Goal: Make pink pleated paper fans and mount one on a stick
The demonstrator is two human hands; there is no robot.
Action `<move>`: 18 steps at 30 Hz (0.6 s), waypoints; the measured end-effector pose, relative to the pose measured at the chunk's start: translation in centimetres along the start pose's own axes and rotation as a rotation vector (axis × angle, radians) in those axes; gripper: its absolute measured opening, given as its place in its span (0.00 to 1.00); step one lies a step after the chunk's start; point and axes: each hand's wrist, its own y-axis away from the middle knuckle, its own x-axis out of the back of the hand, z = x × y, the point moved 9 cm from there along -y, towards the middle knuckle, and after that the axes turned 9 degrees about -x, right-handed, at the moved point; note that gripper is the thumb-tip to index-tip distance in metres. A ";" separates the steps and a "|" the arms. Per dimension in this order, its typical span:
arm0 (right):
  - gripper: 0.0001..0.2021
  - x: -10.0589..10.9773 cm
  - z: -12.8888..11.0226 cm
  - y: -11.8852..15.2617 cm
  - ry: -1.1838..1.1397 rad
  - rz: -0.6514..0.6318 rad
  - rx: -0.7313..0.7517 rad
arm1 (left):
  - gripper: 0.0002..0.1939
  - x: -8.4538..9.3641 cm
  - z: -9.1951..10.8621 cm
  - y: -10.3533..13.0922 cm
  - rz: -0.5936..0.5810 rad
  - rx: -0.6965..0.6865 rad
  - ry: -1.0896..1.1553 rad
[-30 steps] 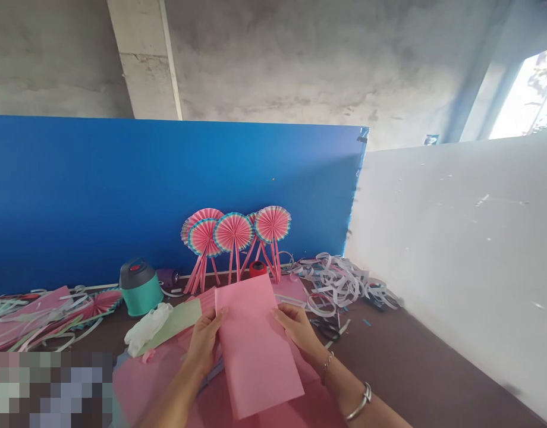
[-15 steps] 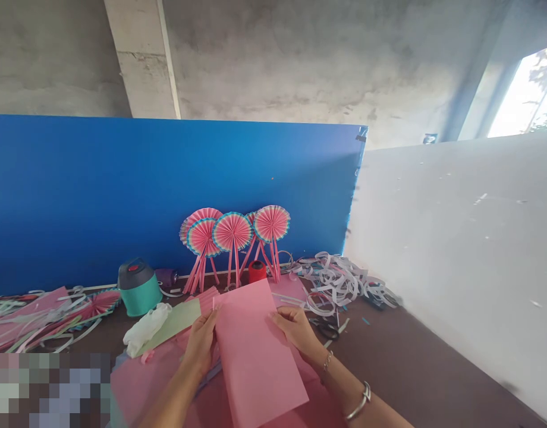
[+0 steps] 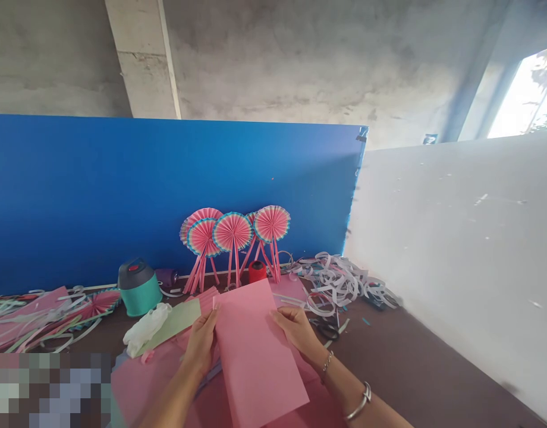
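Note:
A pink sheet of paper (image 3: 258, 351) is held up between my two hands, tilted, its top edge toward the blue board. My left hand (image 3: 204, 333) pinches its left edge near the top corner. At the right edge, my right hand (image 3: 295, 327) grips it between thumb and fingers; two silver bracelets circle that wrist. Below lie more pink sheets (image 3: 142, 380), partly hidden by the raised sheet and my arms. Beside my left hand are a pale green sheet (image 3: 178, 321) and a crumpled white plastic bag (image 3: 146, 328).
Several pleated pink paper fans (image 3: 232, 232) lean against the blue board (image 3: 122, 178). A teal container with a dark lid (image 3: 140, 291) and a red spool (image 3: 257, 271) stand at the back. Curled paper strips (image 3: 336, 279) and black-handled scissors (image 3: 326, 327) lie to the right. A white wall (image 3: 456, 249) borders the table.

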 end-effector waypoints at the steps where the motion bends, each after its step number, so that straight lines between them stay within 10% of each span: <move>1: 0.28 0.0 -0.1 0.0 0.006 -0.001 0.008 | 0.19 0.0 0.0 0.0 -0.004 -0.002 0.000; 18: 0.29 -0.4 -0.8 0.4 0.013 -0.047 0.011 | 0.20 -0.4 0.6 0.5 -0.013 0.004 0.037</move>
